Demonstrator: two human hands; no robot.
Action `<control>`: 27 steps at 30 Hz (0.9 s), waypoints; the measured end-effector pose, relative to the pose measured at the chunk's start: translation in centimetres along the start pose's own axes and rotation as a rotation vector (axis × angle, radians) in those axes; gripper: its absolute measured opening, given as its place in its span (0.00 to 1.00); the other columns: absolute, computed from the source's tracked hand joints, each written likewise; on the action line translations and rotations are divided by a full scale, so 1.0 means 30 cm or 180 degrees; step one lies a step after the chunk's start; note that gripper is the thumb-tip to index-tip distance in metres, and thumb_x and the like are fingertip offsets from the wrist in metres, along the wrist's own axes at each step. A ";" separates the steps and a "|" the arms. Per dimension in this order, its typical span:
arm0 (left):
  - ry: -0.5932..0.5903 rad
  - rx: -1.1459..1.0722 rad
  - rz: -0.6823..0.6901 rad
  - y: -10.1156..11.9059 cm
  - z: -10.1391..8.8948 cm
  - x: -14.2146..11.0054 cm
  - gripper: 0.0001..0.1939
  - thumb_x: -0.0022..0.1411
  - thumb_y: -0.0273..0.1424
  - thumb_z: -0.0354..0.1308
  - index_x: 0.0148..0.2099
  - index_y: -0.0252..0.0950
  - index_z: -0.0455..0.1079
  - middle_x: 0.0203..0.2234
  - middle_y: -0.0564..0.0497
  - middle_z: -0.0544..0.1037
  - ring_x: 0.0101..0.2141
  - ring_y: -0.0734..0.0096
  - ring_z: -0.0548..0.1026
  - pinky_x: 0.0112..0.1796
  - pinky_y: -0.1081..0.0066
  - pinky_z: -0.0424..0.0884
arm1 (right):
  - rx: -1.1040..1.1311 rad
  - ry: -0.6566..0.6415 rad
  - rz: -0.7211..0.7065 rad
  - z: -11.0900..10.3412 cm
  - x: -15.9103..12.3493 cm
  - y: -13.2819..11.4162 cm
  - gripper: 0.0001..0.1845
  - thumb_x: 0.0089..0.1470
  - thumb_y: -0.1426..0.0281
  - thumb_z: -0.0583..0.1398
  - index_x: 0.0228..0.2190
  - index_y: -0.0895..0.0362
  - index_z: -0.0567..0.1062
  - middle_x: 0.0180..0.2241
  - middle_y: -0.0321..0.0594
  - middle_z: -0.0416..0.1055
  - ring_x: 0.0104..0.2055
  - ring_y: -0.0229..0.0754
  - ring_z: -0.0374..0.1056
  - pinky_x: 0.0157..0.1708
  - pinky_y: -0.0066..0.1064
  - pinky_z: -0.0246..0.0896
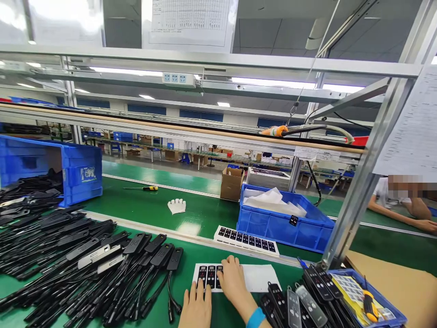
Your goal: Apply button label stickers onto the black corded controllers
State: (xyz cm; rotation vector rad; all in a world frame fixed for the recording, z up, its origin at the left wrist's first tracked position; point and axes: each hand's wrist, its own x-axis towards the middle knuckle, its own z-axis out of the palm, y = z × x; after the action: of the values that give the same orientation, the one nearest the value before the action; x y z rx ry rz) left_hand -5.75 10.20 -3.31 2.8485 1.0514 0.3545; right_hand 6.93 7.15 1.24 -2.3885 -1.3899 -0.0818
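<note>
A white sheet of black control-panel stickers [262, 278] lies on the green bench in front of me. My left hand [195, 306] lies flat with fingers extended, its tips on the sheet's lower left edge. My right hand [235, 279], with a blue wristband [256, 317], has its fingers curled in a pinch over a black sticker [219, 271]; the grip itself is partly hidden. To the left lie many black handheld controllers with cables [136, 246]. More controllers [293, 305] with button panels on their faces lie to the right.
Behind the sheet lies another sticker sheet [246, 240], beside a blue bin [283, 234] holding white paper. A tipped blue crate [82, 175] stands left. A white glove [176, 206], screwdriver [146, 188] and carton [232, 183] sit farther back. A blue tray [392, 314] and metal post [355, 205] are right.
</note>
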 end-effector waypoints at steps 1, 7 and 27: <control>-0.0030 0.0041 -0.0005 0.003 -0.003 -0.001 0.31 0.52 0.14 0.39 0.57 0.24 0.65 0.55 0.27 0.64 0.56 0.39 0.62 0.53 0.43 0.57 | 0.0083 0.0046 -0.0013 0.006 -0.002 0.000 0.11 0.51 0.78 0.57 0.36 0.63 0.77 0.41 0.53 0.72 0.46 0.59 0.66 0.43 0.46 0.63; 0.0019 0.0339 0.0034 0.010 -0.047 -0.002 0.29 0.54 0.14 0.41 0.56 0.30 0.67 0.54 0.34 0.69 0.54 0.46 0.66 0.53 0.49 0.60 | 0.0689 0.0405 -0.0136 -0.051 -0.034 0.038 0.12 0.57 0.78 0.52 0.31 0.58 0.74 0.36 0.43 0.72 0.40 0.45 0.68 0.40 0.32 0.63; 0.0676 0.0460 -0.0755 -0.247 -0.189 0.129 0.22 0.61 0.24 0.45 0.56 0.29 0.64 0.40 0.39 0.72 0.39 0.55 0.71 0.37 0.61 0.68 | 0.3352 0.1100 0.0558 -0.124 -0.346 0.168 0.18 0.55 0.52 0.56 0.29 0.54 0.70 0.24 0.34 0.63 0.24 0.36 0.58 0.24 0.26 0.55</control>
State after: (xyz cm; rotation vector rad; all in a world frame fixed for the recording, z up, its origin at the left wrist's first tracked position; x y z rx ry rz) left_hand -8.95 18.34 1.73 2.8103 1.4940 0.5924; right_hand 6.42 -4.94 0.81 -1.4928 -0.7482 0.2223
